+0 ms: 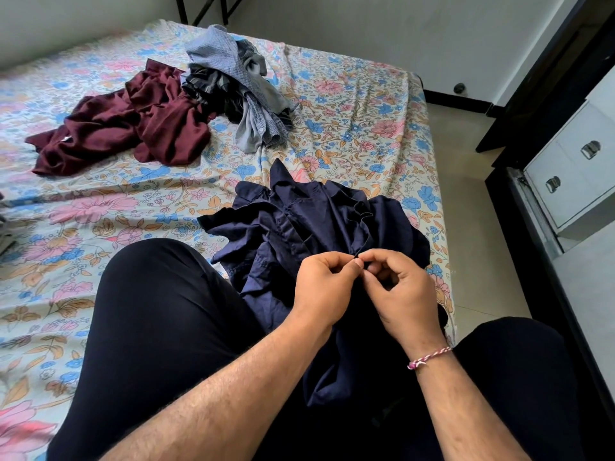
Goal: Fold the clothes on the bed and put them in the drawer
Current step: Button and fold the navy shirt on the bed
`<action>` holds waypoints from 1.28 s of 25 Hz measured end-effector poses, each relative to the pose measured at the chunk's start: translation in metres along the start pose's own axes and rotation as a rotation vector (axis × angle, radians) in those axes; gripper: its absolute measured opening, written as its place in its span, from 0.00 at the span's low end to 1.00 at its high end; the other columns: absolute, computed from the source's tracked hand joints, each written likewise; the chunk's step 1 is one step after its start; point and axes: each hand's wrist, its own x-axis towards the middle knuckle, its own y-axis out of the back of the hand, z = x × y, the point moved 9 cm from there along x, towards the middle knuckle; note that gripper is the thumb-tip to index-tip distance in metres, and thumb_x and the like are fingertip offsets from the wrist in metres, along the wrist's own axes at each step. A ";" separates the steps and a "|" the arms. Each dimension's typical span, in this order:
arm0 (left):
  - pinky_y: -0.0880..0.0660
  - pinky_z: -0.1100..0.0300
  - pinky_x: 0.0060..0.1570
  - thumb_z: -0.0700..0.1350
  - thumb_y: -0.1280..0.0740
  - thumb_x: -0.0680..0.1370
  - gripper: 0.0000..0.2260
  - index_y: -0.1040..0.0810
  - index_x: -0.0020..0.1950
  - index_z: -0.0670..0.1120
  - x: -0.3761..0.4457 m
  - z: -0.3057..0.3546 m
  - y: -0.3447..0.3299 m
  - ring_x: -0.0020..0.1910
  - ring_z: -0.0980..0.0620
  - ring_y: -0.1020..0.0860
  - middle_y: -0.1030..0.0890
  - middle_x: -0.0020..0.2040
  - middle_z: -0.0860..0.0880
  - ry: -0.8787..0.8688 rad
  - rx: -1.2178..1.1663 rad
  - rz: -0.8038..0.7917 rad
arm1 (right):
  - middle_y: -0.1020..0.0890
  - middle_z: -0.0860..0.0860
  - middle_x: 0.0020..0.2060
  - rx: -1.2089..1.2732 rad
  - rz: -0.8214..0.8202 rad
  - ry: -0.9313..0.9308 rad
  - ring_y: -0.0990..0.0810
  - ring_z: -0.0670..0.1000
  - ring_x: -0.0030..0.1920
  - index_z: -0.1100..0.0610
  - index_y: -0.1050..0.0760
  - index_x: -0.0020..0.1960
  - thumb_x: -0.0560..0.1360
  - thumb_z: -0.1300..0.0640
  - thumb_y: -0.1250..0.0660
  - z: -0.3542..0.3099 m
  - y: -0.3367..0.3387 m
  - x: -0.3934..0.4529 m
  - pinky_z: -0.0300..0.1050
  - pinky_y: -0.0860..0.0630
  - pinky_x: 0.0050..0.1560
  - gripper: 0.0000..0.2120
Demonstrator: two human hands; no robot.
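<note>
Navy shirt pinched between both hands

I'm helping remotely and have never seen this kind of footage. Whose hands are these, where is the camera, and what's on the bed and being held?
There is no machine here: a person sits on the bed, and the single camera is worn on their head, looking forward and down, so you see their own arms and dark-trousered legs. The left hand and right hand meet in the middle, both pinching an edge of a navy shirt that lies crumpled across their lap and the floral bedsheet. What exactly the fingertips work on is too small to tell. Farther back lie a maroon garment and a heap of grey and light blue clothes, all unfolded. At the right edge stands a white drawer unit with metal handles; its drawers look closed.
</note>
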 end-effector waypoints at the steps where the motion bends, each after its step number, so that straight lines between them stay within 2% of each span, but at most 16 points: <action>1: 0.25 0.66 0.35 0.41 0.28 0.81 0.06 0.13 0.46 0.43 -0.002 0.000 0.000 0.31 0.62 0.23 0.16 0.35 0.50 0.014 -0.047 -0.001 | 0.17 0.49 0.42 0.020 0.003 -0.015 0.19 0.47 0.42 0.49 0.16 0.50 0.72 0.66 0.24 0.001 -0.001 0.000 0.36 0.21 0.46 0.13; 3: 0.22 0.64 0.37 0.40 0.29 0.81 0.06 0.13 0.46 0.41 -0.001 -0.001 0.000 0.33 0.60 0.21 0.15 0.37 0.46 0.024 -0.086 -0.002 | 0.17 0.48 0.42 0.040 0.008 -0.032 0.19 0.46 0.42 0.49 0.16 0.50 0.73 0.65 0.23 0.002 -0.003 0.000 0.37 0.20 0.46 0.13; 6: 0.17 0.49 0.48 0.40 0.29 0.81 0.06 0.14 0.46 0.41 0.002 0.005 -0.001 0.42 0.43 0.14 0.13 0.42 0.40 -0.036 -0.107 -0.018 | 0.15 0.48 0.44 0.123 0.031 -0.020 0.17 0.48 0.44 0.52 0.16 0.51 0.74 0.65 0.23 0.002 -0.001 -0.001 0.40 0.19 0.48 0.11; 7: 0.17 0.49 0.49 0.39 0.29 0.81 0.06 0.15 0.46 0.40 0.002 0.010 -0.003 0.43 0.43 0.14 0.13 0.41 0.41 -0.067 -0.135 -0.027 | 0.15 0.49 0.45 0.181 0.046 -0.002 0.16 0.49 0.45 0.54 0.16 0.52 0.74 0.66 0.24 0.000 0.001 -0.001 0.40 0.19 0.49 0.10; 10: 0.23 0.64 0.38 0.34 0.31 0.81 0.06 0.17 0.44 0.37 0.000 0.015 -0.008 0.33 0.59 0.21 0.18 0.32 0.51 -0.090 -0.273 -0.067 | 0.14 0.53 0.46 0.413 0.054 -0.028 0.15 0.50 0.45 0.57 0.17 0.52 0.75 0.67 0.26 0.000 -0.002 -0.002 0.40 0.19 0.49 0.08; 13: 0.24 0.63 0.38 0.36 0.30 0.80 0.05 0.17 0.45 0.38 0.000 0.006 -0.010 0.34 0.56 0.24 0.20 0.34 0.48 -0.013 -0.388 -0.087 | 0.14 0.54 0.43 0.716 -0.002 -0.241 0.16 0.49 0.39 0.55 0.15 0.49 0.72 0.63 0.26 0.011 -0.015 -0.002 0.41 0.18 0.43 0.07; 15: 0.22 0.61 0.40 0.37 0.30 0.81 0.04 0.17 0.47 0.38 0.000 0.005 -0.011 0.37 0.53 0.22 0.19 0.37 0.45 0.003 -0.406 -0.118 | 0.15 0.55 0.41 0.813 -0.057 -0.361 0.18 0.49 0.36 0.54 0.15 0.47 0.69 0.59 0.25 0.018 -0.023 -0.003 0.42 0.19 0.40 0.07; 17: 0.24 0.60 0.41 0.39 0.30 0.82 0.06 0.16 0.47 0.39 0.005 0.003 -0.010 0.37 0.52 0.22 0.19 0.37 0.44 -0.008 -0.343 -0.158 | 0.15 0.54 0.40 0.852 -0.089 -0.405 0.19 0.48 0.35 0.54 0.14 0.47 0.66 0.56 0.24 0.021 -0.025 -0.004 0.42 0.19 0.39 0.10; 19: 0.25 0.54 0.45 0.44 0.30 0.81 0.08 0.15 0.45 0.41 0.012 0.002 -0.012 0.39 0.48 0.24 0.20 0.39 0.41 -0.022 -0.254 -0.229 | 0.15 0.53 0.40 0.753 -0.097 -0.364 0.18 0.48 0.34 0.55 0.15 0.48 0.69 0.57 0.24 0.022 -0.019 0.000 0.41 0.19 0.38 0.08; 22: 0.28 0.49 0.48 0.49 0.33 0.80 0.15 0.18 0.48 0.37 0.013 0.000 -0.021 0.43 0.44 0.25 0.20 0.41 0.39 -0.031 -0.168 -0.307 | 0.15 0.51 0.42 0.496 -0.059 -0.220 0.19 0.48 0.33 0.59 0.19 0.51 0.78 0.62 0.29 0.022 -0.010 0.006 0.40 0.20 0.36 0.02; 24: 0.27 0.49 0.46 0.50 0.35 0.81 0.13 0.21 0.49 0.39 0.013 0.002 -0.018 0.41 0.46 0.24 0.20 0.40 0.44 -0.085 -0.027 -0.222 | 0.16 0.51 0.42 0.464 -0.056 -0.208 0.21 0.48 0.35 0.58 0.22 0.53 0.81 0.60 0.31 0.022 -0.013 0.004 0.42 0.22 0.37 0.03; 25: 0.25 0.48 0.46 0.50 0.36 0.82 0.11 0.22 0.49 0.43 0.014 0.007 -0.011 0.40 0.48 0.23 0.19 0.40 0.47 -0.158 0.125 -0.143 | 0.17 0.51 0.43 0.447 -0.088 -0.198 0.21 0.49 0.37 0.57 0.23 0.55 0.80 0.56 0.30 0.021 -0.016 0.003 0.43 0.22 0.38 0.06; 27: 0.24 0.47 0.43 0.51 0.38 0.84 0.07 0.26 0.51 0.49 0.013 0.023 0.002 0.41 0.46 0.21 0.19 0.40 0.50 -0.329 0.470 0.000 | 0.17 0.49 0.43 0.306 -0.212 -0.129 0.18 0.51 0.41 0.50 0.26 0.61 0.77 0.49 0.28 0.014 -0.021 0.000 0.44 0.20 0.43 0.15; 28: 0.24 0.47 0.42 0.52 0.38 0.85 0.06 0.28 0.52 0.51 0.012 0.036 0.005 0.42 0.44 0.21 0.19 0.40 0.50 -0.396 0.591 0.013 | 0.17 0.48 0.42 0.177 -0.274 -0.097 0.18 0.50 0.40 0.46 0.26 0.61 0.75 0.47 0.26 0.015 -0.020 -0.001 0.45 0.20 0.44 0.17; 30: 0.25 0.49 0.40 0.54 0.37 0.84 0.07 0.26 0.52 0.53 0.015 0.067 0.001 0.41 0.46 0.21 0.19 0.39 0.52 -0.526 0.774 -0.103 | 0.20 0.46 0.36 -0.098 -0.359 -0.046 0.23 0.46 0.35 0.43 0.23 0.53 0.74 0.47 0.24 0.015 -0.009 -0.002 0.45 0.24 0.40 0.11; 32: 0.27 0.56 0.38 0.59 0.33 0.82 0.11 0.23 0.46 0.53 0.030 0.090 -0.007 0.36 0.55 0.23 0.21 0.35 0.55 -0.585 0.997 -0.414 | 0.19 0.49 0.33 -0.195 -0.404 -0.083 0.24 0.45 0.33 0.45 0.19 0.44 0.74 0.49 0.23 0.020 0.008 0.011 0.45 0.25 0.39 0.05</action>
